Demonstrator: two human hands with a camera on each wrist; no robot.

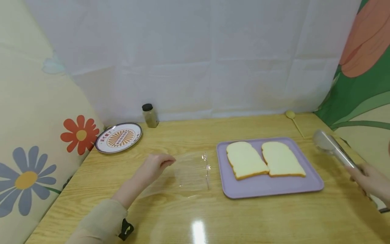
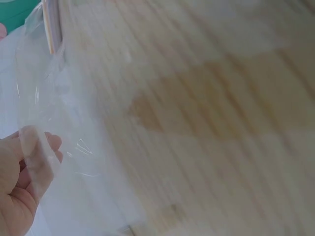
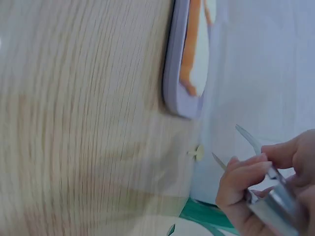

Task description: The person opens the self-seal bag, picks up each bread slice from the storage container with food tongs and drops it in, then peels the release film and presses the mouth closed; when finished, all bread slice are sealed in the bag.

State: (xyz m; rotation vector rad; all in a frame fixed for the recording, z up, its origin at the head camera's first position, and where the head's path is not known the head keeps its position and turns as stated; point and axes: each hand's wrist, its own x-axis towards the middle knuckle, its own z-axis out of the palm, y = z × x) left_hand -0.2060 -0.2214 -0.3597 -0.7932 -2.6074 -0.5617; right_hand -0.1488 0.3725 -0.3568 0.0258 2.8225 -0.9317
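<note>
My left hand (image 1: 154, 166) pinches the edge of a clear plastic bag (image 1: 192, 172) above the left half of the table. In the left wrist view the thin film of the bag (image 2: 81, 162) spreads out from the fingertips. At the far right, my right hand (image 1: 370, 183) grips a pair of metal tongs (image 1: 339, 151). The right wrist view shows the tongs' two arms apart at their tips, with nothing between them. Two bread slices (image 1: 246, 161) lie side by side on a purple tray (image 1: 268, 188) between the hands.
A patterned plate (image 1: 103, 145) leans slightly at the back left, near a small jar with a black lid (image 1: 150, 117). A yellow spoon (image 1: 294, 122) lies at the back right. White cloth (image 1: 213, 61) hangs behind the wooden table (image 1: 243, 220).
</note>
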